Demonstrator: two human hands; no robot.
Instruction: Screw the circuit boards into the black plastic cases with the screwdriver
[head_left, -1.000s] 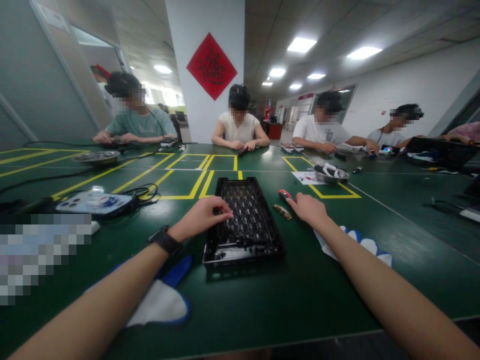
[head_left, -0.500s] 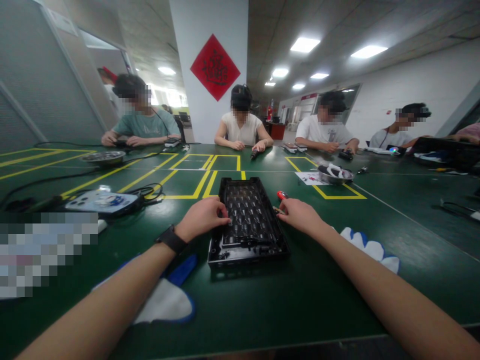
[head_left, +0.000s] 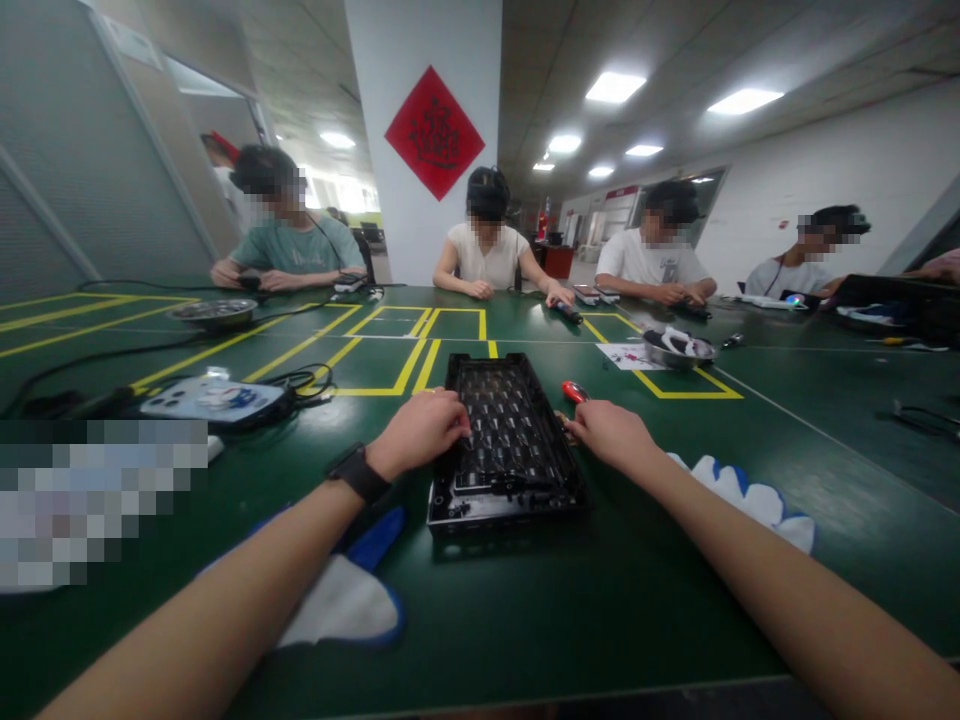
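Observation:
In front of me on the green table lies a black plastic casing (head_left: pixel 495 485), open side up, with a patterned inner face. My left hand (head_left: pixel 429 428) is over its left wall, fingers curled together, their tips over the inside; whatever they may hold is hidden. Beyond the right wall, my right hand (head_left: pixel 616 432) has its thumb and fingers pressed together low over the table. Small brass-coloured bits (head_left: pixel 568 425) show by those fingertips, too tiny to name. Just past that hand lies a red-handled tool (head_left: pixel 575 391).
White-and-blue gloves lie under my left forearm (head_left: pixel 345 600) and beside my right one (head_left: pixel 757 500). A phone (head_left: pixel 214 398) with cables is at left. Metal bowls (head_left: pixel 214 313) (head_left: pixel 680 350) stand farther back. Several people sit across the table.
The view has shifted slightly. My left fingers have curled in more, while my right hand stays low beside the casing. Opposite, a person's hand has moved a dark tool sideways to my right.

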